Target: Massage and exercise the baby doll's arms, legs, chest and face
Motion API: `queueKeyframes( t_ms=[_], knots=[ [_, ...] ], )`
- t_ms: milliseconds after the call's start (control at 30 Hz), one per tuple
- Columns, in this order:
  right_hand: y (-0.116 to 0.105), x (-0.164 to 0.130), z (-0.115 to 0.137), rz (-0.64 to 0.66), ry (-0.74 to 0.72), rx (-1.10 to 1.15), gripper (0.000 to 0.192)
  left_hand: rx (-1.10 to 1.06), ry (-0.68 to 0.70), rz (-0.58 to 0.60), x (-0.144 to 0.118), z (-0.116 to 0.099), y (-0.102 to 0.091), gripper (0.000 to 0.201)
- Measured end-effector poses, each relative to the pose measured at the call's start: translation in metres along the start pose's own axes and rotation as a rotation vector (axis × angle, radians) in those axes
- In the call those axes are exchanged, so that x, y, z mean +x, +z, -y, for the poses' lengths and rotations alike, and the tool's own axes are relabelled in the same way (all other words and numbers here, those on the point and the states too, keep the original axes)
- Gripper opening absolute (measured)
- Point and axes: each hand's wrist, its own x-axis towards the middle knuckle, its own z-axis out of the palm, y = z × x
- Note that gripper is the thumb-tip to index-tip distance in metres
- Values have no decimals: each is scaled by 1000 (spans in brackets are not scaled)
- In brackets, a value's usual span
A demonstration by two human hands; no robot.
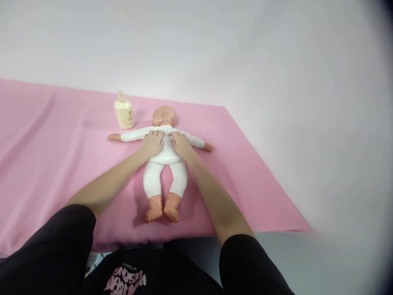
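- Baby doll (166, 164) in white bodysuit, on its back at frame centre, arms spread wide, bare feet toward lower edge.
- Left hand (152, 143) flat on doll's chest, fingers together, palm down; grips nothing.
- Right hand (181, 144) likewise flat on chest, just beside the left; grips nothing.
- Pink cloth (46, 143) under doll, covering the counter.
- Cream bottle (124, 110) upright, up-left of doll's head, near but apart.
- Black sleeves (61, 246) along bottom edge.

shirt (129, 278): pink print, upside down, reads "DESIGN" | bottle (124, 111): label unreadable
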Motion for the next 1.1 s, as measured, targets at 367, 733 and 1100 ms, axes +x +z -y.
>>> queueKeyframes(
  t_ms=[367,733,1100],
  knots=[
    [3,3,-5,57,8,-88,58,-28,13,0,5,8,7,48],
    [-3,7,-18,93,83,233,51,-279,60,-73,22,34,22,33],
    [4,10,-21,-41,19,220,43,-257,22,-48,18,30,16,34]
  ],
)
